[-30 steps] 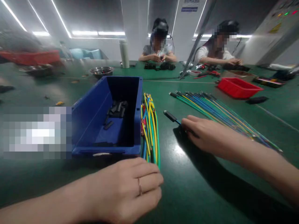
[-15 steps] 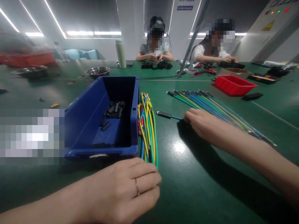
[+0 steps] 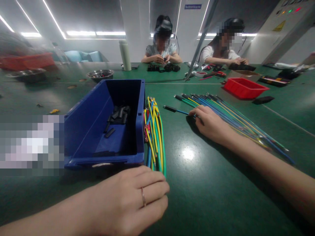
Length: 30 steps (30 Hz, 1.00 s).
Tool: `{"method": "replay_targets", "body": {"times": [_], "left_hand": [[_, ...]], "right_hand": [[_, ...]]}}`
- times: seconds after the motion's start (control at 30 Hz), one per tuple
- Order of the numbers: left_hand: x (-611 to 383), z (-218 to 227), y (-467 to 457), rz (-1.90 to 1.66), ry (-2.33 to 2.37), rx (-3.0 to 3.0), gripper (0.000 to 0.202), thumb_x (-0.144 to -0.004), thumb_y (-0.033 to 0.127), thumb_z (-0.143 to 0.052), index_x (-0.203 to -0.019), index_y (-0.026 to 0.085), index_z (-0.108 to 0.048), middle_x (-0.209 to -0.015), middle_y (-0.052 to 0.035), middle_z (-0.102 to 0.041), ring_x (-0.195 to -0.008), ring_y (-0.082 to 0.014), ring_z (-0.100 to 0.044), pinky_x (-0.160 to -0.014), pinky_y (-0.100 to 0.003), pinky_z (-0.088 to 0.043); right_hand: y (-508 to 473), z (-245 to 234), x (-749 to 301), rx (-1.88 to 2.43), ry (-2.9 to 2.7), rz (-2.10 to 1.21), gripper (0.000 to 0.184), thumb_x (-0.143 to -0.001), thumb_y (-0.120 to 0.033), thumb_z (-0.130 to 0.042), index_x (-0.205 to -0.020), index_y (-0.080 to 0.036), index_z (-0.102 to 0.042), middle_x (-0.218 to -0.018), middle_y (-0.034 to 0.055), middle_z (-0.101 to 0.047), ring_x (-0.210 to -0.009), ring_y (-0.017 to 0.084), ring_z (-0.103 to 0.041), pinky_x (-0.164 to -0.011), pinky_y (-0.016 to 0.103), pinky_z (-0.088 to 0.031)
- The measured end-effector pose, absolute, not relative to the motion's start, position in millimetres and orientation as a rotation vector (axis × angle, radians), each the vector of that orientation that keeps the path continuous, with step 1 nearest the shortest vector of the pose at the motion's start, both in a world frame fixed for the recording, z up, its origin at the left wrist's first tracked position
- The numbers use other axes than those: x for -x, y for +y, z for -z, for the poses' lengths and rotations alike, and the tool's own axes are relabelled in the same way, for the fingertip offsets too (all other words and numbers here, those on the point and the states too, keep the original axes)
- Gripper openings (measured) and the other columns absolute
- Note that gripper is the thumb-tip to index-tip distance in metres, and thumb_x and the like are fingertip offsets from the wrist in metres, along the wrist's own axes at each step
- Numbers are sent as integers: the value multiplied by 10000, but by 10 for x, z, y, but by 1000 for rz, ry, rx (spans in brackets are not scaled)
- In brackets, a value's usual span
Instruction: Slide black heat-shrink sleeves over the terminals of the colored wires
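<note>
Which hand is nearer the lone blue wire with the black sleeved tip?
Right. The right hand rests on the lone blue wire with the black sleeved tip, covering its near part. The left hand lies apart, near the blue plastic bin's front rim.

The camera sits on the person's head, facing forward and down across the green table. It is closest to the left hand at 6 o'clock, and the right hand lies farther out at 1 o'clock. Far across the table sit one co-worker at 12 o'clock and a second co-worker at 1 o'clock.
</note>
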<state>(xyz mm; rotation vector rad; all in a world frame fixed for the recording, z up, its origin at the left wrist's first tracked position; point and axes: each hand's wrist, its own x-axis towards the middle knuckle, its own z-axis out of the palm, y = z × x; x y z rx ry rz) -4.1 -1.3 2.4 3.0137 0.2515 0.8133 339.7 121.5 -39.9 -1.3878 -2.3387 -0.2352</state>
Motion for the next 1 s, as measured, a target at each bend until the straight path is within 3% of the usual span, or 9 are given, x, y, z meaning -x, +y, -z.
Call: {"method": "replay_targets", "body": {"times": [0.33, 0.5, 0.7, 0.87, 1.0], "left_hand": [[65, -9, -1, -800, 256, -3021, 473, -1180, 109, -344, -995, 138, -778, -966, -86, -830, -953, -194, -758, -898, -298, -631], [91, -1, 0, -769, 246, -3031, 365, -1158, 113, -442, -1024, 142, -780, -987, -100, -828, -970, -199, -756, -929, -305, -642], [64, -6, 9, -802, 243, -3010, 466, -1176, 99, -342, -1002, 121, -774, -997, -88, -834, -943, -205, -761, -885, -326, -633], [53, -19, 3, -822, 247, -3008, 509, -1187, 108, -306, -984, 131, -772, -982, -79, -838, -930, -196, -757, -869, -322, -625], [50, -19, -14, -817, 248, -3009, 500, -1181, 94, -314, -986, 123, -774, -998, -74, -840, -930, -198, -762, -874, -330, -624]], "right_hand": [[1250, 408, -3386, 1464, -2283, 252, 520, -1048, -423, -486, -1350, -118, -778, -1323, 216, -733, -1189, 401, -604, -1088, 619, -517], [1316, 479, -3426, 1571, -2215, 255, 643, -1053, -555, -462, -1461, -133, -725, -1388, 246, -712, -1223, 456, -585, -1061, 696, -508], [1268, 449, -3378, 1531, -2241, 239, 591, -1080, -535, -452, -1485, -172, -684, -1496, 213, -679, -1352, 427, -568, -1127, 649, -481], [1205, 387, -3325, 1490, -2267, 223, 512, -1085, -518, -462, -1345, -169, -732, -1436, 193, -733, -1318, 415, -594, -1104, 632, -487], [1189, 356, -3318, 1463, -2293, 209, 502, -1093, -504, -455, -1349, -168, -727, -1429, 187, -744, -1333, 405, -601, -1118, 614, -484]]}}
